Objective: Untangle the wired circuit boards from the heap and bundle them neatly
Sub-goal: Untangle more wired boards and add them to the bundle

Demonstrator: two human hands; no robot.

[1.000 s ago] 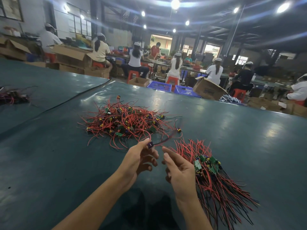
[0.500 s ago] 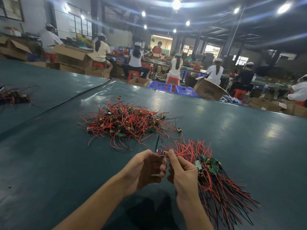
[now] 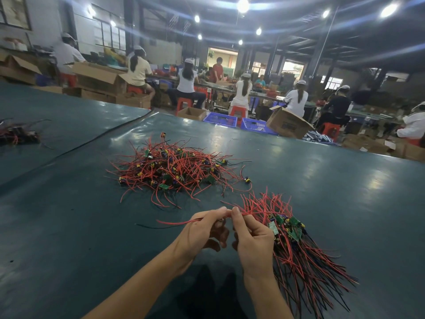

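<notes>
Red wire [image 3: 177, 223] — pinched by left hand [image 3: 202, 233], right hand [image 3: 253, 238].

Pinching thin red wire [image 3: 174, 222] with left hand [image 3: 202, 233] and right hand [image 3: 253, 240], below tangled red-wired circuit-board heap [image 3: 170, 169], just beside aligned wired-board bundle [image 3: 299, 256].

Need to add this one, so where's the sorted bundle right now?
Head view, lower right: the sorted bundle lies on the table just right of the right hand, nearer the camera than the tangled heap.
</notes>
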